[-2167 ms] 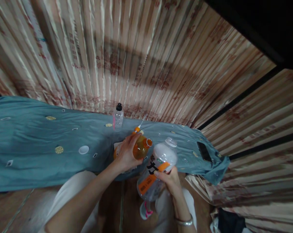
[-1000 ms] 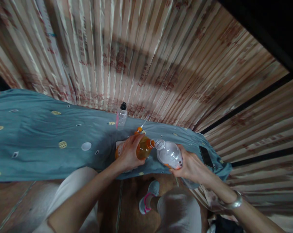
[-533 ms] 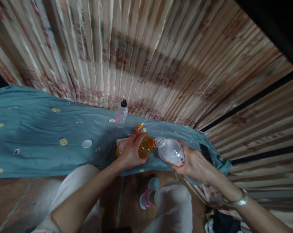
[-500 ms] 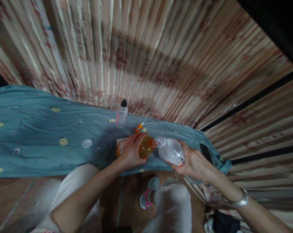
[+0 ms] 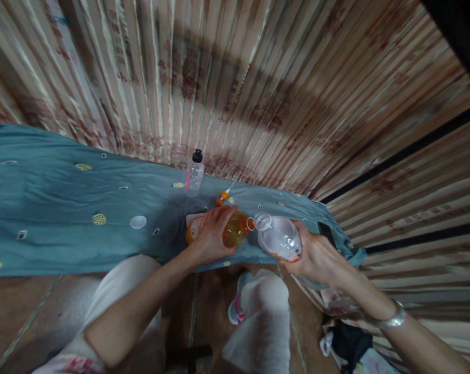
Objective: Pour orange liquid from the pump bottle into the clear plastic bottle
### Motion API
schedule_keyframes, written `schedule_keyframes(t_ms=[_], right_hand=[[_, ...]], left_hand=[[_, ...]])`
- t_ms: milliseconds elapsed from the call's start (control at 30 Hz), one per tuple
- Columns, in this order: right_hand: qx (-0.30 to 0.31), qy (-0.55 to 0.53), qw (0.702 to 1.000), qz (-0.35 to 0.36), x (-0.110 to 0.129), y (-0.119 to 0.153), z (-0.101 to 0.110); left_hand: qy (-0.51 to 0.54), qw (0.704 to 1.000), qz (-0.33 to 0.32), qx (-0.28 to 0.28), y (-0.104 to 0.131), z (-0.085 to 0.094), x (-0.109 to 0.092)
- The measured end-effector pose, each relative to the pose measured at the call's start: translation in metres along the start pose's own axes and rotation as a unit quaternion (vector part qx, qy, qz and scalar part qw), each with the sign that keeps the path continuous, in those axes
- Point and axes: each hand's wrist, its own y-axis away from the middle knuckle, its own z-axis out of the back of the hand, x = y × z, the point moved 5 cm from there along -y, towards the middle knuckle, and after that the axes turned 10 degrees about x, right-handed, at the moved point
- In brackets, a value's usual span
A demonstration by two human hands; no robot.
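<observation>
My left hand (image 5: 213,236) is wrapped round an orange-tinted bottle (image 5: 235,229), tilted with its uncapped mouth pointing right. In my right hand (image 5: 310,252) is a clear bottle (image 5: 279,238), its open mouth facing left toward the orange one. A small gap shows between the two mouths. Just beyond my left hand lies an orange pump top (image 5: 222,198) with a thin pale tube. Whether liquid is inside the clear bottle I cannot tell. Behind stands a clear bottle with a black cap (image 5: 195,175).
A teal patterned cloth (image 5: 63,208) covers the long surface before me. On it lie a white round disc (image 5: 138,222) at left and a dark phone-like object (image 5: 327,234) at right. A pleated curtain (image 5: 219,88) hangs behind. Dark fabric (image 5: 349,343) lies at lower right.
The two bottle mouths, close together or touching before, are now slightly apart. My right hand has shifted a little to the right with the clear bottle. The camera view has moved slightly.
</observation>
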Motion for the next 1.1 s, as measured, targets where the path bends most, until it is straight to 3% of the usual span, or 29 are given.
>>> schedule_keyframes(t_ms=[500, 1100], right_hand=[[0.025, 0.021, 0.999, 0.001, 0.005, 0.004, -0.001], [-0.011, 0.075, 0.995, 0.057, -0.001, 0.013, -0.002]], left_hand=[[-0.002, 1.000, -0.010, 0.004, 0.000, -0.005, 0.001], [-0.033, 0.999, -0.040, 0.000, 0.001, -0.011, -0.004]])
